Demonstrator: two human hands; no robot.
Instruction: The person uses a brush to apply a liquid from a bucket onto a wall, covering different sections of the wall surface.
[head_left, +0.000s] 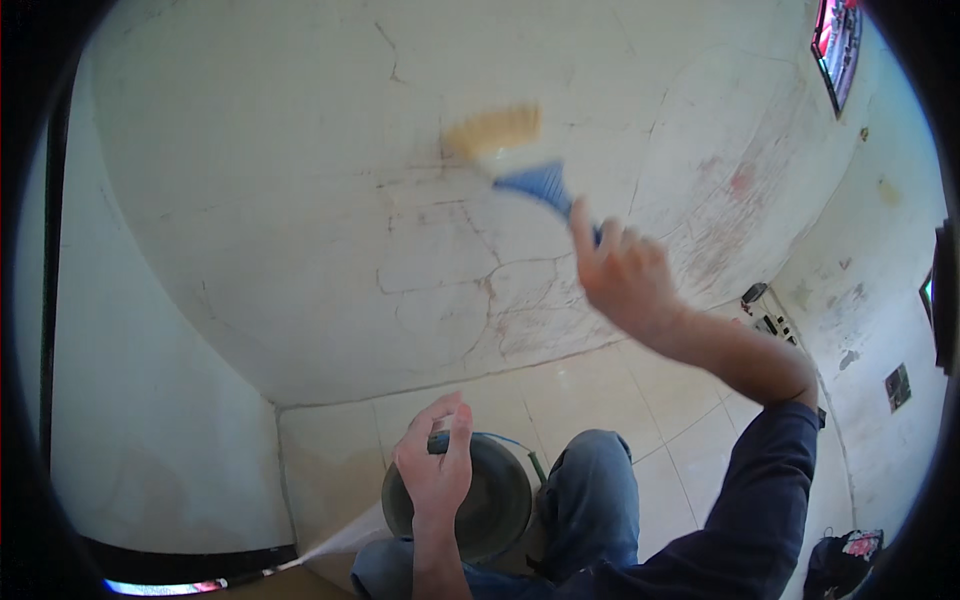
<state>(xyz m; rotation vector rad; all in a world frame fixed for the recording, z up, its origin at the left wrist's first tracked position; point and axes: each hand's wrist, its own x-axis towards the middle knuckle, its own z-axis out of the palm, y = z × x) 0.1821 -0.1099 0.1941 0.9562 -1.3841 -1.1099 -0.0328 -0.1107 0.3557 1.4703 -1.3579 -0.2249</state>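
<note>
My right hand grips the blue handle of a wide paint brush, raised in front of a cracked, stained white wall. The brush's pale yellow bristles point up and left and look blurred; whether they touch the wall I cannot tell. Low down, my left hand is closed around a small dark object with a light part, mostly covered by the fingers, above the left side of a dark round bucket. The bucket stands between my knees, and its inside is dim.
Cream floor tiles meet the wall's foot. A power strip with cables and a black adapter lie in the far right corner. A green-handled tool is beside the bucket. Dark patterned cloth lies at lower right.
</note>
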